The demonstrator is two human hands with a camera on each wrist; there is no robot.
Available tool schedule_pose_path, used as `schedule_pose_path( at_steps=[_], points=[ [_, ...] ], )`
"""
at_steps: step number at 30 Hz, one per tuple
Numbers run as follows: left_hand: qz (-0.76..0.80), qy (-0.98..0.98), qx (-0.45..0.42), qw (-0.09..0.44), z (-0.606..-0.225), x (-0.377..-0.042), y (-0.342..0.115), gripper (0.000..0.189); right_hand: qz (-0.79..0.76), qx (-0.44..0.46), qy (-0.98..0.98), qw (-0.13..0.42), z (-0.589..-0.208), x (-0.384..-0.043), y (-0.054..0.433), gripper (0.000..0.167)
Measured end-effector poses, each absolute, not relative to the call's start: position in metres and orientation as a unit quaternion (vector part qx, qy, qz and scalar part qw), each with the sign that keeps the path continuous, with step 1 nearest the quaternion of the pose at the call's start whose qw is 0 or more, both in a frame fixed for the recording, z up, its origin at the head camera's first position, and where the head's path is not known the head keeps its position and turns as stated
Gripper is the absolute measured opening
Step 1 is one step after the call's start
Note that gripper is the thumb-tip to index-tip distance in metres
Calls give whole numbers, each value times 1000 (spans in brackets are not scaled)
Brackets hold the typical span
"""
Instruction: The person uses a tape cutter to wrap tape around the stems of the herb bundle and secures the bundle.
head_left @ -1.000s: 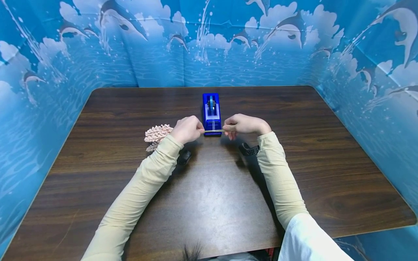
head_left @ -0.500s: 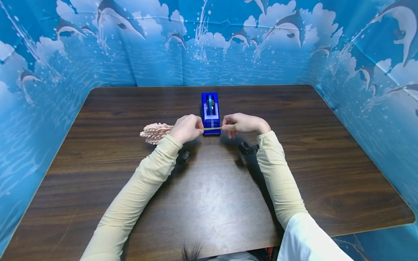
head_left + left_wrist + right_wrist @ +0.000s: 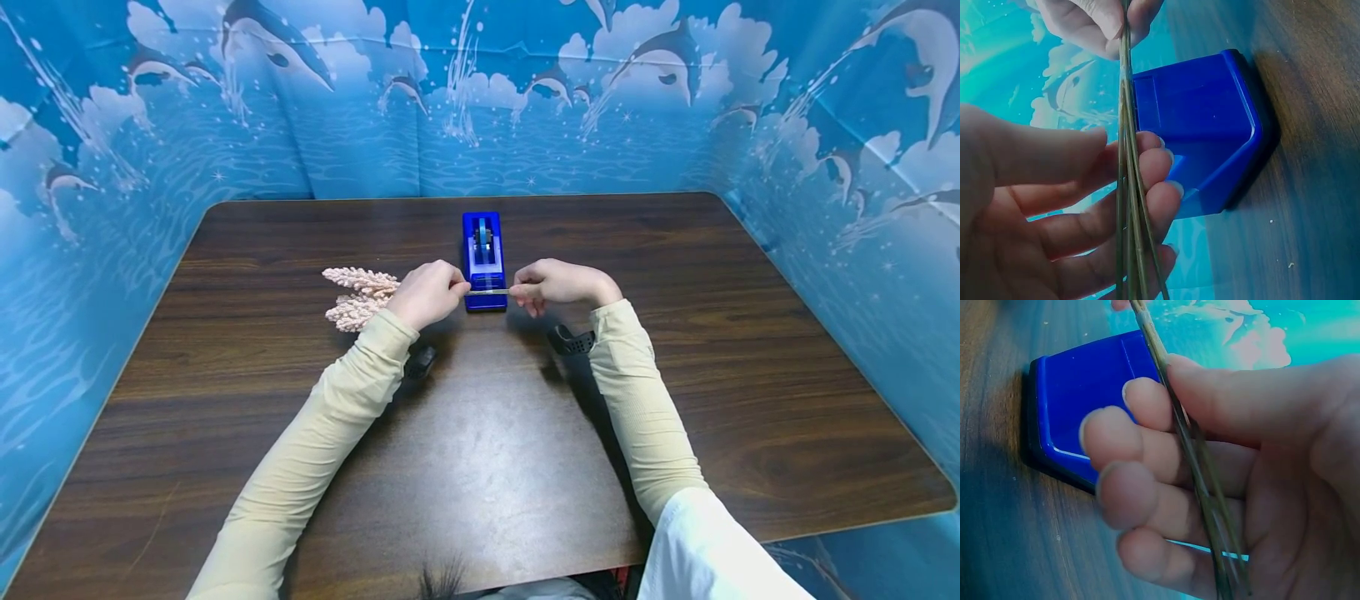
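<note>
Pale pink dried flowers (image 3: pixel 360 287) stick out to the left of my left hand (image 3: pixel 431 293). My left hand holds their thin stems (image 3: pixel 1132 187), which cross its curled fingers below the thumb. To the right of it, my right hand (image 3: pixel 558 283) pinches the same bundle between thumb and forefinger, and the loose stem ends run down over its palm in the right wrist view. Between the hands, the stems stretch level over the front of a blue tape dispenser (image 3: pixel 484 260). A shiny band like clear tape (image 3: pixel 1125 70) circles them.
The dispenser stands on a dark wood-grain table (image 3: pixel 480 467), its tape roll (image 3: pixel 483 237) toward the far side. Black wrist devices (image 3: pixel 572 342) hang under both forearms. A blue dolphin-print curtain (image 3: pixel 480 108) encloses the table's back and sides.
The flower heads have turned: bunched together half a second ago, they now show as two separate sprays. Both hands stay almost in place, fingers shifting slightly on the stems.
</note>
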State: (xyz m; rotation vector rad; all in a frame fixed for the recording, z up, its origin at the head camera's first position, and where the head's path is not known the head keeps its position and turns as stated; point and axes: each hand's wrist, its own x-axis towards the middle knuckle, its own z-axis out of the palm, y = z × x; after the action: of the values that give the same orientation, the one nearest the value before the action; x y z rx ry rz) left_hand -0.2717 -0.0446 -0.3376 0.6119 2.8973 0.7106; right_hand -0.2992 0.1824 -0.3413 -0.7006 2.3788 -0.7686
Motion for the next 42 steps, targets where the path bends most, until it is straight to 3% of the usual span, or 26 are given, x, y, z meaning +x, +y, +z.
schedule_pose_path(
  at_steps=[9,15,22,33,42],
  points=[
    [235,951,202,15,-339,-272,-44,12,-307,-258,873,277,-343,-301,184,37],
    [239,948,209,2,-340,-274,-43,7,-307,-250,879,265,-343,-303,185,32],
    [230,948,219,28,-342,-274,-43,13,-303,-245,882,265,-343,-304,184,33],
    [256,940,222,-21,-347,-274,-43,9,-310,-254,881,251,-344,-305,183,34],
    [271,938,214,-26,-346,-274,-41,14,-323,-229,888,234,-343,-304,183,33]
  ],
)
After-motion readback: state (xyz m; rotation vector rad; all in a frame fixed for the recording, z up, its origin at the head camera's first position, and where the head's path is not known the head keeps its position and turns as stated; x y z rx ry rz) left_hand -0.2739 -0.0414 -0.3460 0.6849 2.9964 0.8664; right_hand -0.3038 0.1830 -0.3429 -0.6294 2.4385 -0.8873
